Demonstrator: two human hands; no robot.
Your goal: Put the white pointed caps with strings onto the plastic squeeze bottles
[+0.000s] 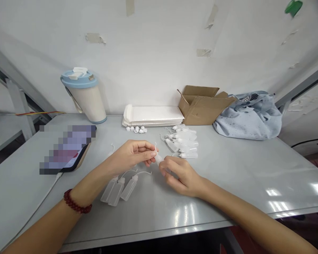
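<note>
Between my two hands is a small translucent squeeze bottle [158, 159], tilted, with a thin bent tip pointing up. My left hand [137, 153] pinches it near its neck between thumb and fingers. Lower down, the curled fingers of my right hand [181, 174] grip the bottle's body and hide most of it. Several similar bottles with long bent tips [117, 191] lie under and beside my left wrist. Beyond my right hand, a pile of more such bottles [185, 139] rests on the table. Small white caps [136, 129] lie behind my left hand.
On the grey table [214, 215] a phone [69, 150] with a charging cable lies at the left, near a blue-lidded tumbler [87, 95]. Along the wall are a stack of flat white boxes [155, 114], an opened cardboard box [204, 109] and a light blue cloth bundle [250, 116].
</note>
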